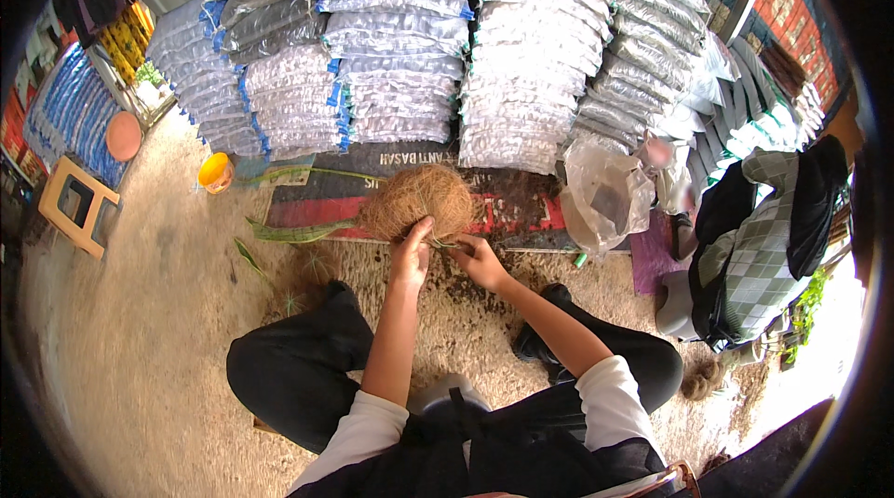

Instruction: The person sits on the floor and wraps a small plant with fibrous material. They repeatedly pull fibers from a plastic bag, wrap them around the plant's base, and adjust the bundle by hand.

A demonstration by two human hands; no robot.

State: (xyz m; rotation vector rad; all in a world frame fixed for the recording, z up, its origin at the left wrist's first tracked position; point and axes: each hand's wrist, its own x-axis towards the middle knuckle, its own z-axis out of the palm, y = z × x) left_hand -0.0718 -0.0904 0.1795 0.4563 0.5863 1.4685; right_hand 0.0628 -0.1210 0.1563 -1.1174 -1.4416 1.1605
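A round ball of brown coconut fibre (419, 203) is in front of me, over a dark printed sheet. My left hand (411, 254) grips its near side, thumb lying up on the fibre. At the ball's lower right edge, my right hand (478, 260) has its fingers pinched together on a thin pale-green strand (441, 243) that runs toward the left thumb. Long green leaves (305, 232) lie to the left of the ball, partly on the sheet. What the ball wraps, if anything, is hidden.
Tall stacks of filled plastic bags (396, 60) line the back. A yellow tub (215, 173) and a tan stool (79, 206) stand left. Small spiky plants (315, 265) sit by my left foot. To the right are a clear plastic bag (610, 195) and another person (764, 237).
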